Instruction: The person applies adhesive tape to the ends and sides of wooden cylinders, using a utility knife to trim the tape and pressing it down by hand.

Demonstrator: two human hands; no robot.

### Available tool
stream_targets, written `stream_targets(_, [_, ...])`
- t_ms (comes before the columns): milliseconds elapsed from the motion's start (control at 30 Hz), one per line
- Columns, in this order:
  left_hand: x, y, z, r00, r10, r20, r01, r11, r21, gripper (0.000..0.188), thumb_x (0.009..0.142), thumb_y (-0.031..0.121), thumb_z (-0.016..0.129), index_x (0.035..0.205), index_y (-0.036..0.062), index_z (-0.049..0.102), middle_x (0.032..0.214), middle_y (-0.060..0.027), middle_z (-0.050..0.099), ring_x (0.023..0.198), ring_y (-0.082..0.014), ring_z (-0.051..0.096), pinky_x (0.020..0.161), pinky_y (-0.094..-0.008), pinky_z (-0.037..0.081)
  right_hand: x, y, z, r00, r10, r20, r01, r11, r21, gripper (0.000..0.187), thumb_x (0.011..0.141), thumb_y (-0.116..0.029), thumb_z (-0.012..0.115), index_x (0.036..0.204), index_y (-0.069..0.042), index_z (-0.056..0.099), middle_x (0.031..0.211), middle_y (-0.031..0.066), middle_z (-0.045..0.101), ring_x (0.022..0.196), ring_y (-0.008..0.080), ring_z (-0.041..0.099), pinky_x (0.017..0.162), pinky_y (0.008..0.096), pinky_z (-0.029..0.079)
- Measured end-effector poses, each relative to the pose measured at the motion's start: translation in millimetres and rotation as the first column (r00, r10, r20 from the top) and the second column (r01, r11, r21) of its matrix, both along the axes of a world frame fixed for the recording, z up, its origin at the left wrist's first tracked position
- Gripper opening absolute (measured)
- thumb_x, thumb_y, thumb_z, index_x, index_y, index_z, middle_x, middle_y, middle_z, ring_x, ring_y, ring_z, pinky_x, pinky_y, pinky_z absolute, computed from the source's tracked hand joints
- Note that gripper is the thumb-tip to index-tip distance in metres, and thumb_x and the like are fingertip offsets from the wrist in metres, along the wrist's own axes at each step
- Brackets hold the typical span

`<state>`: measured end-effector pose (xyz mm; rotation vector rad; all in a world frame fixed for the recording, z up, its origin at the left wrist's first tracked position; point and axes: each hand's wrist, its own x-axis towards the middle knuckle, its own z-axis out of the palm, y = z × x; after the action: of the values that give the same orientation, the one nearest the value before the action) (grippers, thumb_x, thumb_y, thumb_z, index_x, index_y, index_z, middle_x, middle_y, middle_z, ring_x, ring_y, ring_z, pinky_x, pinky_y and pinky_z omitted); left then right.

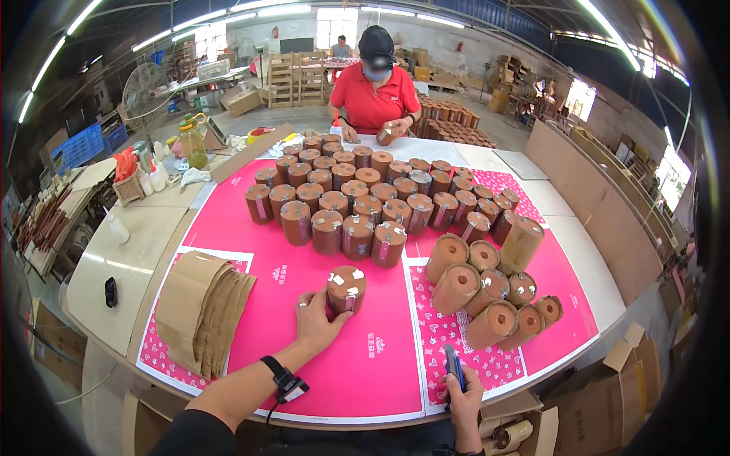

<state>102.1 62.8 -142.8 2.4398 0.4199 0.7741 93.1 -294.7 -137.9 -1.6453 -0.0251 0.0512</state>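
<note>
We should steady the can (348,286) with our left hand (318,321), fingers curled wide round its side, our right hand (466,395) closed around the knife (454,365).

White characters (370,346) beside a small white emblem (381,345) stand on the pink sheet (304,380) near the front, and again farther left on the pink covering. A small pale chest mark (393,99) shows on a co-worker's red shirt (357,91). Faint print (582,422) on the cardboard box (627,387), lower right, is too blurred to read.
</note>
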Motion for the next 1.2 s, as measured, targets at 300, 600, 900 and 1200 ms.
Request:
stream_targets(300, [1, -1, 5, 0.993, 0.011, -0.118, -0.023, 0.994, -0.105, 0.080, 0.078, 0.042, 0.081, 0.138, -0.0012, 0.050, 0.111, -0.0190, 0.064, 0.117, -0.0362, 0.050, 0.103, -0.0499, 0.035, 4, 7, -6, 0.997, -0.066, -0.035, 0.067, 0.997, 0.039, 0.021, 0.097, -0.009, 0.065, 0.114, 0.002, 0.061, 0.081, 0.0057, 0.067, 0.053, 0.0095, 0.058, 0.048, 0.0233, 0.047])
stream_targets(600, [-1, -1, 2, 0.999, -0.005, -0.054, 0.002, 0.999, -0.055, 0.074, 0.078, 0.038, 0.083, 0.133, 0.0006, 0.051, 0.113, -0.0201, 0.062, 0.112, -0.0358, 0.050, 0.097, -0.0485, 0.037, 22, -17, 38, 0.999, 0.018, 0.050, -0.005, 0.969, -0.248, 0.037, 0.076, -0.004, 0.083, 0.088, -0.010, 0.049, 0.072, -0.0057, 0.047, 0.062, 0.0040, 0.045, 0.053, 0.0216, 0.036])
stream_targets(900, [-3, 0, 4, 0.998, -0.018, -0.064, 0.013, 0.997, -0.073, 0.076, 0.080, 0.040, 0.080, 0.139, 0.0014, 0.051, 0.114, -0.0180, 0.064, 0.115, -0.0356, 0.050, 0.100, -0.0496, 0.035, 237, -46, 178, 0.723, 0.166, 0.670, 0.557, 0.432, -0.709, 0.040, 0.083, -0.033, 0.079, 0.105, -0.003, 0.064, 0.088, 0.0163, 0.061, 0.076, 0.0296, 0.062, 0.065, 0.0412, 0.050])
stream_targets(1200, [3, -2, 21, 0.995, -0.032, -0.098, 0.016, 0.986, -0.163, 0.074, 0.080, 0.036, 0.081, 0.140, 0.0037, 0.051, 0.117, -0.0183, 0.063, 0.116, -0.0358, 0.049, 0.100, -0.0482, 0.034, 295, -28, 195, 0.932, 0.043, 0.359, 0.235, 0.681, -0.693, 0.042, 0.080, -0.028, 0.086, 0.103, -0.004, 0.060, 0.071, 0.0000, 0.058, 0.052, 0.0112, 0.053, 0.046, 0.0298, 0.045])
